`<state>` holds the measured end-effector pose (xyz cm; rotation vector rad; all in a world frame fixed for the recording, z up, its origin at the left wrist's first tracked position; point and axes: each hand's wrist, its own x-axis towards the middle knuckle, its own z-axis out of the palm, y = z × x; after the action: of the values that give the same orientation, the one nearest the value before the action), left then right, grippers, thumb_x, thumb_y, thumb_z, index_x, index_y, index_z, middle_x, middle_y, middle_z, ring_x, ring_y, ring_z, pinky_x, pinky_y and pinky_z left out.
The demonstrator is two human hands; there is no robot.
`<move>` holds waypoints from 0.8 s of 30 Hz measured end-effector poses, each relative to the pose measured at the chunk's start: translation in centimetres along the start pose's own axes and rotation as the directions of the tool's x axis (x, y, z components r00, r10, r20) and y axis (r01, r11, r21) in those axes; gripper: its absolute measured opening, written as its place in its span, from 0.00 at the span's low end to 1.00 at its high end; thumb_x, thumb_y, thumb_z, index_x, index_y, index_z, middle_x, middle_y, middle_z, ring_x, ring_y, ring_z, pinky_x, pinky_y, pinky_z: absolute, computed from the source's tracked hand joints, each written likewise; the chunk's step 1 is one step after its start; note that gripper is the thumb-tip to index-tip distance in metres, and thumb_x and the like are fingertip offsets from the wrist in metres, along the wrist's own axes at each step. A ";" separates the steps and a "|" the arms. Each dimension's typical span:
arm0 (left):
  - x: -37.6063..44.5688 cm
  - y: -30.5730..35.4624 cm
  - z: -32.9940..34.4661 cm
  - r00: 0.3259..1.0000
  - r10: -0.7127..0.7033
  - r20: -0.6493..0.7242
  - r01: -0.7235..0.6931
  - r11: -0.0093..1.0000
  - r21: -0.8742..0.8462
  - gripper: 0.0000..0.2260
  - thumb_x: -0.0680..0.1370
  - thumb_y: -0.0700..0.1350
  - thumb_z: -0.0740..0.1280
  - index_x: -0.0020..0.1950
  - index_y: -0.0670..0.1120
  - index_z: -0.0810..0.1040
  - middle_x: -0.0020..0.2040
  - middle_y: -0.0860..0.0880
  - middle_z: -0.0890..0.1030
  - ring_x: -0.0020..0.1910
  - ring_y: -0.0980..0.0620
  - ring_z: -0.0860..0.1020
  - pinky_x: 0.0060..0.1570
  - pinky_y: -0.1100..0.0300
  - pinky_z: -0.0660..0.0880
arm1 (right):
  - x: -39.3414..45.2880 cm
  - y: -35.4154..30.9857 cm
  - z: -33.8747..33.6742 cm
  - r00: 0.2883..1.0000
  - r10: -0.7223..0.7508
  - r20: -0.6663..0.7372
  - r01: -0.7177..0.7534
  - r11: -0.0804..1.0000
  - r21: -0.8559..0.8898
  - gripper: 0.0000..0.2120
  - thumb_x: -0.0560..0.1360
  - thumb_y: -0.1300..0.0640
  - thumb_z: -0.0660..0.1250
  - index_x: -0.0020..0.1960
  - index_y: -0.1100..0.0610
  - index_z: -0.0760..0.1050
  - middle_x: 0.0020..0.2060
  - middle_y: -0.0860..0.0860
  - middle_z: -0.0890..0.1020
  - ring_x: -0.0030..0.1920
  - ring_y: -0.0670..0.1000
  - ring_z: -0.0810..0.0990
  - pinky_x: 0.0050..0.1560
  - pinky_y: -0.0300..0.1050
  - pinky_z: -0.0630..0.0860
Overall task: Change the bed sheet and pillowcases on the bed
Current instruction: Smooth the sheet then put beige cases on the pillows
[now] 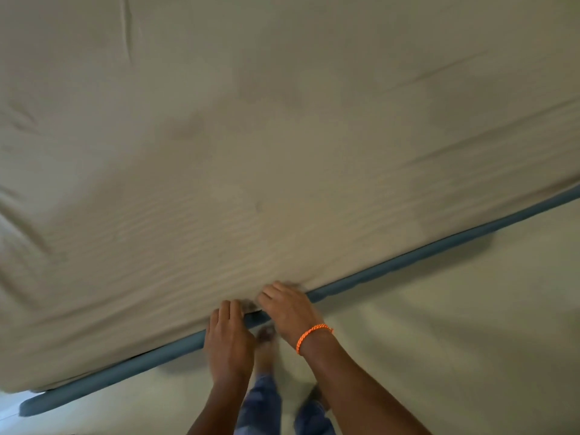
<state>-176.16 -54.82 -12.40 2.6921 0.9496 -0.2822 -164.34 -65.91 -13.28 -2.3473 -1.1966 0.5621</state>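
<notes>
Sheet [251, 136]: beige, faintly striped, spread over the top of the bed and filling most of the view; creases at the far left and long folds toward the right. Its near edge runs diagonally from lower left to upper right, just above the frame.

Frame [408, 262]: blue padded rail along the near side of the bed, showing below the sheet edge.

Left hand [229, 340]: back up, laid over the rail, fingers curled onto the sheet edge; fingertips hidden, so whether it grips the cloth cannot be told.

Right hand [290, 309]: just beside the left, fingers bent down at the sheet edge above the rail; grip likewise cannot be told. Orange braided bracelet [314, 335] on the wrist.

Floor [439, 356]: pale, below the rail.

Feet [266, 340]: bare, blurred, between the forearms, with blue patterned trousers [260, 403].
</notes>
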 end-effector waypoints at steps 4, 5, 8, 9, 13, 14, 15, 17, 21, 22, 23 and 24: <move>0.5 4.5 0.5 0.996 0.046 -0.077 -0.051 0.996 -0.071 0.08 0.78 0.38 0.68 0.53 0.50 0.77 0.48 0.51 0.78 0.47 0.45 0.78 0.39 0.50 0.75 | -1.6 2.5 -0.9 0.995 0.014 -0.102 -0.022 0.997 -0.072 0.06 0.80 0.55 0.63 0.46 0.50 0.76 0.42 0.48 0.79 0.47 0.53 0.78 0.49 0.52 0.76; 0.5 6.4 1.0 0.991 0.100 -0.094 -0.109 0.990 -0.092 0.07 0.81 0.41 0.66 0.56 0.51 0.78 0.49 0.51 0.80 0.48 0.45 0.79 0.41 0.50 0.77 | -2.7 4.1 -1.4 0.984 0.049 -0.172 -0.069 0.991 -0.113 0.08 0.82 0.53 0.62 0.44 0.49 0.75 0.40 0.48 0.79 0.45 0.53 0.78 0.49 0.52 0.76; 0.7 11.7 2.6 0.992 0.044 -0.116 -0.067 0.978 -0.200 0.09 0.83 0.42 0.66 0.63 0.48 0.78 0.50 0.48 0.85 0.47 0.44 0.83 0.43 0.50 0.80 | -5.6 9.5 -3.6 0.937 0.235 -0.259 -0.289 0.937 -0.194 0.14 0.84 0.49 0.59 0.43 0.49 0.77 0.38 0.49 0.80 0.44 0.55 0.78 0.56 0.54 0.75; 0.7 13.2 3.0 0.994 -0.033 -0.103 0.009 0.973 -0.231 0.09 0.82 0.42 0.67 0.63 0.48 0.77 0.47 0.47 0.85 0.46 0.43 0.83 0.44 0.50 0.80 | -6.1 11.2 -4.2 0.946 0.234 -0.224 -0.284 0.933 -0.221 0.15 0.85 0.48 0.57 0.43 0.48 0.78 0.38 0.48 0.81 0.44 0.54 0.78 0.56 0.53 0.75; 1.2 18.0 4.6 0.991 -0.079 -0.107 0.052 0.972 -0.229 0.05 0.82 0.42 0.67 0.57 0.48 0.74 0.36 0.48 0.82 0.39 0.43 0.81 0.44 0.49 0.77 | -5.8 16.0 -7.3 0.977 0.135 -0.165 -0.152 0.984 -0.092 0.14 0.81 0.48 0.63 0.40 0.50 0.79 0.34 0.47 0.81 0.35 0.52 0.80 0.35 0.47 0.73; 1.3 18.9 4.9 0.988 -0.052 -0.143 0.026 0.983 -0.182 0.04 0.82 0.42 0.68 0.56 0.48 0.76 0.36 0.48 0.82 0.38 0.44 0.81 0.43 0.50 0.76 | -5.7 16.8 -8.3 0.974 0.108 -0.202 -0.125 0.989 -0.075 0.11 0.80 0.49 0.65 0.40 0.51 0.78 0.35 0.48 0.80 0.35 0.52 0.78 0.34 0.47 0.72; 1.4 20.1 5.4 0.987 -0.015 -0.162 -0.007 0.991 -0.136 0.02 0.83 0.43 0.68 0.56 0.48 0.79 0.38 0.48 0.83 0.40 0.45 0.80 0.43 0.50 0.76 | -6.0 17.9 -9.7 0.973 0.097 -0.210 -0.113 0.991 -0.068 0.08 0.79 0.52 0.65 0.42 0.52 0.77 0.38 0.48 0.78 0.38 0.52 0.77 0.36 0.48 0.73; 1.5 22.7 5.9 0.977 0.113 -0.181 -0.126 0.990 -0.063 0.06 0.84 0.46 0.67 0.58 0.49 0.81 0.46 0.49 0.83 0.45 0.46 0.78 0.46 0.50 0.74 | -6.9 20.4 -12.0 0.971 0.133 -0.197 -0.147 0.987 -0.062 0.07 0.73 0.55 0.66 0.51 0.53 0.77 0.48 0.50 0.76 0.48 0.53 0.74 0.47 0.49 0.73; 3.0 29.9 6.5 0.915 0.389 -0.106 -0.394 0.918 -0.039 0.20 0.77 0.46 0.74 0.68 0.51 0.77 0.63 0.49 0.79 0.60 0.45 0.78 0.60 0.48 0.74 | -9.4 27.0 -15.6 0.969 0.182 -0.170 -0.221 0.943 -0.249 0.27 0.70 0.53 0.63 0.69 0.50 0.72 0.64 0.53 0.76 0.59 0.57 0.76 0.59 0.54 0.70; 3.4 32.3 6.5 0.914 0.397 -0.081 -0.402 0.914 -0.052 0.24 0.75 0.47 0.76 0.71 0.51 0.76 0.67 0.49 0.78 0.64 0.46 0.77 0.63 0.47 0.75 | -10.2 28.9 -16.6 0.971 0.159 -0.176 -0.206 0.933 -0.295 0.26 0.72 0.52 0.63 0.70 0.50 0.72 0.65 0.54 0.77 0.60 0.57 0.76 0.61 0.56 0.70; 3.9 34.4 6.4 0.917 0.396 -0.050 -0.399 0.914 -0.071 0.26 0.75 0.49 0.76 0.72 0.51 0.75 0.69 0.49 0.77 0.67 0.46 0.76 0.66 0.46 0.74 | -10.9 30.6 -17.5 0.975 0.128 -0.182 -0.184 0.924 -0.335 0.24 0.75 0.50 0.64 0.70 0.51 0.73 0.65 0.54 0.77 0.61 0.58 0.77 0.62 0.57 0.70; 4.3 36.5 6.3 0.919 0.393 -0.022 -0.393 0.916 -0.082 0.27 0.76 0.51 0.75 0.74 0.52 0.74 0.70 0.50 0.76 0.69 0.47 0.75 0.68 0.46 0.74 | -11.7 32.1 -18.4 0.977 0.098 -0.187 -0.161 0.918 -0.362 0.21 0.76 0.50 0.67 0.69 0.52 0.75 0.65 0.54 0.78 0.61 0.58 0.77 0.63 0.57 0.70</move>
<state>-150.25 -81.63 -12.59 2.7252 0.3896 -0.1454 -140.09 -96.13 -14.17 -2.7487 -1.1592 0.1798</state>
